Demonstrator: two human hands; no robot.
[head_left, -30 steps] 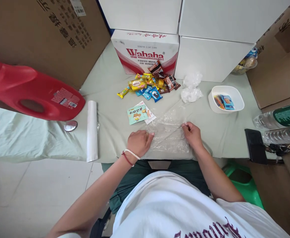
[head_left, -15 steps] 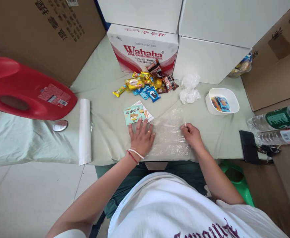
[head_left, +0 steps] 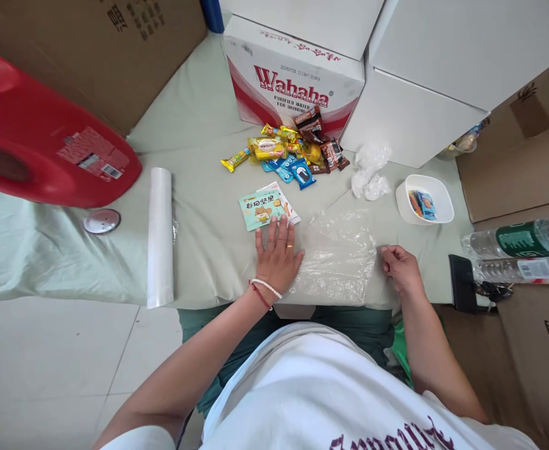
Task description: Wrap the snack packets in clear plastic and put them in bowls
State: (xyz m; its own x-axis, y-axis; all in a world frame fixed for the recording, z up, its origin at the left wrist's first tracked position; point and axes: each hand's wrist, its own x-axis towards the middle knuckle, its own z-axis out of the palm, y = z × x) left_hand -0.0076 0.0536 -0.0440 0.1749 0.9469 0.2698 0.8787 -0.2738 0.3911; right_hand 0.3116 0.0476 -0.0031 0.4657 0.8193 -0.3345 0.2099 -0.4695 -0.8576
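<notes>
A thin clear plastic bag (head_left: 337,256) lies spread on the cloth between my hands. My left hand (head_left: 278,256) rests flat with fingers extended, its thumb side at the bag's left edge. Its fingertips touch the lower edge of a light green snack packet (head_left: 257,211), which overlaps a white packet (head_left: 293,216). Just right of the bag, my right hand (head_left: 401,267) has its fingers curled together near the bag's edge. Whether any film is pinched in them cannot be made out.
Yellow, blue and brown wrapped snacks (head_left: 297,150) are piled before a Wahaha box (head_left: 297,81). Crumpled clear plastic (head_left: 371,172) and a white tub (head_left: 403,203) stand right. Bottles (head_left: 513,240) and a phone (head_left: 462,284) lie beyond. Left are a white film roll (head_left: 161,237) and red jug (head_left: 59,137).
My right hand has moved right, from the bag's surface to just beyond its edge. The bag lies wider and flatter. My left hand stays by the packets; the view has shifted slightly.
</notes>
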